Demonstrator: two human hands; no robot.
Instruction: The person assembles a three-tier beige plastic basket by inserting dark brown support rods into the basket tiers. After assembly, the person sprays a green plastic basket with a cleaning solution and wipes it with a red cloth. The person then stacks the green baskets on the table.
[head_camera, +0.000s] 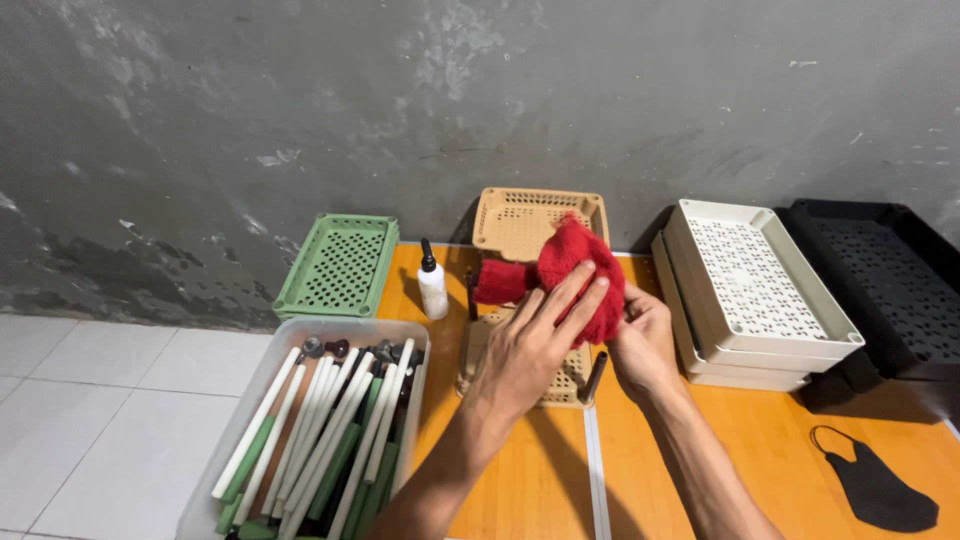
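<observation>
Pressing a red cloth (570, 275) against a beige perforated tray (535, 222), both hands work over the orange surface (760, 440).

Largest first: a stack of white trays (755, 290) sits to the right with a black tray (885, 285) beyond it, a green tray (340, 265) leans against the wall, and a clear bin of white and green tubes (320, 425) stands on the left. Left hand (535, 345) lies flat on the cloth, fingers (575, 295) spread; right hand (640, 345) grips the cloth's edge. Nearby stand a small white bottle (432, 285) and a black face mask (875, 485).
</observation>
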